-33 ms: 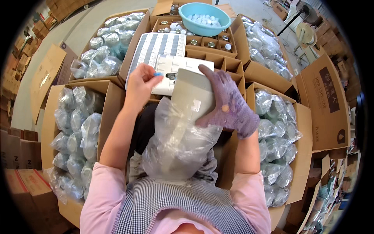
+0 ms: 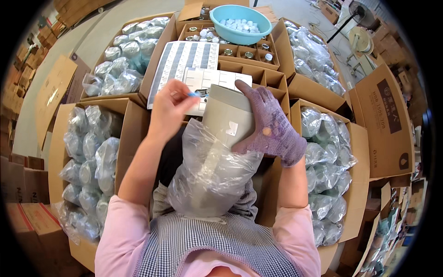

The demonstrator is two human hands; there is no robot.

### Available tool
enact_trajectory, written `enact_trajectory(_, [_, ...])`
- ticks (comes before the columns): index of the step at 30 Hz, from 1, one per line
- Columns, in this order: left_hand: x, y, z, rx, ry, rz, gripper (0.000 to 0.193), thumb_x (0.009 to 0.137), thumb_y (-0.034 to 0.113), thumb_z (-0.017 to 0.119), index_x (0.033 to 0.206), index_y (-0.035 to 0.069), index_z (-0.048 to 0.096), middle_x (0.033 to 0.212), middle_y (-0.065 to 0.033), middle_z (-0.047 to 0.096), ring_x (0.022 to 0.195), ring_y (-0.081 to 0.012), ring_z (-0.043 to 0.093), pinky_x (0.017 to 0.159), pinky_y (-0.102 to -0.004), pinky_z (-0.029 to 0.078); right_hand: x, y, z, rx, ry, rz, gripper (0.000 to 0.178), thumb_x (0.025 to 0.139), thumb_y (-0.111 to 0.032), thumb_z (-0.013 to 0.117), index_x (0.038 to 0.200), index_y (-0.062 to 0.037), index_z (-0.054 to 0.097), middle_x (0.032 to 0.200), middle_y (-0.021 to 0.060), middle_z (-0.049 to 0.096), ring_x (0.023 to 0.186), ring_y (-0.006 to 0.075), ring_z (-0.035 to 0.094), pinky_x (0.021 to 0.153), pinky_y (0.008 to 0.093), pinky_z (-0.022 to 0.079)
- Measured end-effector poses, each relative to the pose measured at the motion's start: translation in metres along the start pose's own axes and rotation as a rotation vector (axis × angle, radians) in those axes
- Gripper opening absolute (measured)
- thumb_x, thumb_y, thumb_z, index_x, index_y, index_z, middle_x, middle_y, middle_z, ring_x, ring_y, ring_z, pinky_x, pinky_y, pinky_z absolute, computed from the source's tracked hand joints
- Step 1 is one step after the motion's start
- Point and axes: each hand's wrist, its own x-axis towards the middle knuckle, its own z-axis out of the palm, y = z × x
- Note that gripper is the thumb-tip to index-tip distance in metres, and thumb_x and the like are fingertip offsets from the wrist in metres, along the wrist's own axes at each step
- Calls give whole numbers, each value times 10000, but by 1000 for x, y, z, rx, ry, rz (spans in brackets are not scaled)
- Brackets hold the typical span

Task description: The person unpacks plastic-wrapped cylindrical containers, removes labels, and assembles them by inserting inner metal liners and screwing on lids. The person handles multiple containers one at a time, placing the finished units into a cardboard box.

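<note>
Fingers of my gloved right hand [image 2: 272,124] wrap the tall grey box [image 2: 228,120] in its clear plastic bag [image 2: 207,175]. It stands upright, just right of my bare left hand [image 2: 173,108], which pinches a small blue sticker [image 2: 193,93]

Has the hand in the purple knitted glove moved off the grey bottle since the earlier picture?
No. The hand in the purple knitted glove grips the grey bottle at the same spot below the round turquoise plastic bowl.
</note>
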Motion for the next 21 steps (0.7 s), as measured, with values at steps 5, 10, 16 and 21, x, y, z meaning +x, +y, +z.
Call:
enact_trajectory(5, [-45, 28, 46, 485, -86, 589, 524, 671, -41, 820, 1087, 29, 511, 1007, -80, 529, 796, -186, 521, 744, -308, 453, 0, 0, 6, 11, -15, 17, 1223, 428, -314, 899, 1469, -52, 314, 1204, 242, 521, 1149, 422, 500, 993, 482, 405])
enact_trajectory(10, [-57, 14, 60, 538, 4, 607, 615, 697, -78, 754, 1201, -37, 403, 1160, -241, 417, 979, -382, 482, 757, -383, 478, 1, -5, 6, -9, -23, 29, 1183, 463, -279, 879, 1476, -57, 310, 1219, 244, 513, 1161, 435, 489, 1006, 485, 398])
enact_trajectory(16, [-63, 11, 79, 634, 83, 627, 569, 700, -128, 676, 1191, -78, 392, 1129, -278, 399, 955, -415, 494, 758, -428, 485, 0, 1, 12, -22, 35, -11, 1091, 543, -250, 850, 1476, -59, 317, 1247, 251, 515, 1195, 442, 479, 1037, 491, 381])
enact_trajectory(21, [-64, 11, 81, 667, 84, 580, 491, 723, -137, 624, 1159, -77, 407, 1087, -268, 417, 888, -426, 531, 716, -431, 497, -2, 9, 17, -73, 87, -80, 1152, 552, -318, 874, 1503, -78, 269, 1236, 230, 519, 1152, 407, 520, 976, 475, 411])
